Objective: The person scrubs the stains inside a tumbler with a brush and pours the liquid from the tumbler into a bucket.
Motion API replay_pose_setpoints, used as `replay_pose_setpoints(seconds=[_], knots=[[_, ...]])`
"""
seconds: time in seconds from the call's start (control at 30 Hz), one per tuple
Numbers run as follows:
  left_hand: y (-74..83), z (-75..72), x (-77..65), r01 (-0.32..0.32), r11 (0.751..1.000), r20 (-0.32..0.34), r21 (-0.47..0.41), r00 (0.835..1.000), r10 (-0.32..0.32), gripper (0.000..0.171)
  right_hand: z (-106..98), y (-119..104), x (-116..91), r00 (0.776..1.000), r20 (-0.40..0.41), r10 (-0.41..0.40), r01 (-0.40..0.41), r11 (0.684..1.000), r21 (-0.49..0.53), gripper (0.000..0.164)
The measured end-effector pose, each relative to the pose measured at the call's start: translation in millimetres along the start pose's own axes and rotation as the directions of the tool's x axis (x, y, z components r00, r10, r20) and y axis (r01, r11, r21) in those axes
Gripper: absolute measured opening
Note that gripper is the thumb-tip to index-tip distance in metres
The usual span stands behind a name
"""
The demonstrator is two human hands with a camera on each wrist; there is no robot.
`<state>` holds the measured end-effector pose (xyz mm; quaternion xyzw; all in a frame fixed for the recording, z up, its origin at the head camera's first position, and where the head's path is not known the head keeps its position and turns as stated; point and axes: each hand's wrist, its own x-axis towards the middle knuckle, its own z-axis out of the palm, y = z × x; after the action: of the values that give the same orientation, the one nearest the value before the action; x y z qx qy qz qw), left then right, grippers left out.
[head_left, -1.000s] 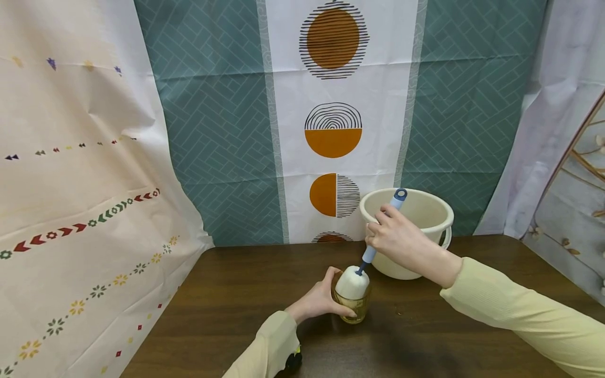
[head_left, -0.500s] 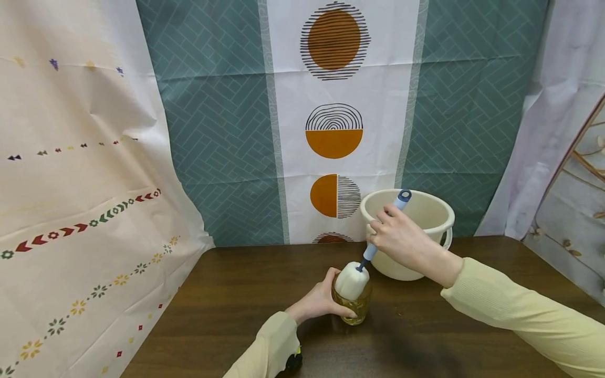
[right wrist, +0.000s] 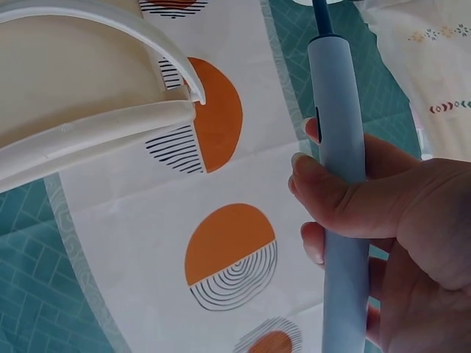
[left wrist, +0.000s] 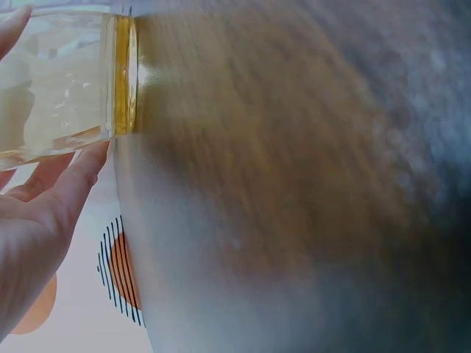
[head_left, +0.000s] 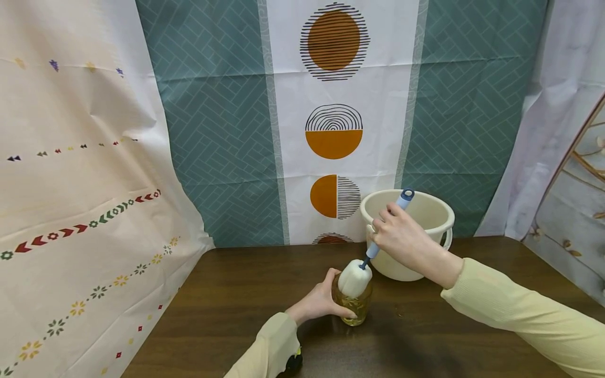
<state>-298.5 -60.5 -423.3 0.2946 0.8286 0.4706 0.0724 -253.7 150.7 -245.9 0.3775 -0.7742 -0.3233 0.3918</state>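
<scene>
An amber glass tumbler (head_left: 357,311) stands on the brown wooden table (head_left: 246,294). My left hand (head_left: 317,302) holds it from the left, thumb on the near side and fingers round the far side. In the left wrist view, the glass (left wrist: 62,81) shows its thick base at the tabletop. My right hand (head_left: 402,236) grips the light blue handle of a sponge cup brush (head_left: 354,279). The brush's white sponge head sits partly inside the glass, its upper part above the rim, and the handle leans right. The right wrist view shows thumb and fingers wrapped round the handle (right wrist: 340,272).
A cream bucket (head_left: 394,266) stands behind the right hand, near the back edge of the table. Patterned cloths (head_left: 217,131) hang behind and at both sides. A small black object (head_left: 294,362) shows at the left sleeve.
The sponge head has risen a little in the glass and tilted further right. The handle's end has shifted slightly right with my right hand. My left hand stays on the glass.
</scene>
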Motion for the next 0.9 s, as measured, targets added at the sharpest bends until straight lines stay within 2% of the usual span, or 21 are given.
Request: replay_pose_setpoints(seconds=[0.47,0.9], knots=[[0.9,-0.5,-1.4,0.013,0.999,-0.016,0.03,1.0,-0.013,0.079,-1.8,1.0,-1.1,1.0,-0.006,-0.017,0.017,0.999,-0.037,0.013],[1.7,0.0,-0.8,0.037,0.999,-0.006,0.029,0.999,-0.037,0.08,-6.5,4.0,1.1,1.0,-0.007,-0.028,0.028,0.999,0.019,0.012]])
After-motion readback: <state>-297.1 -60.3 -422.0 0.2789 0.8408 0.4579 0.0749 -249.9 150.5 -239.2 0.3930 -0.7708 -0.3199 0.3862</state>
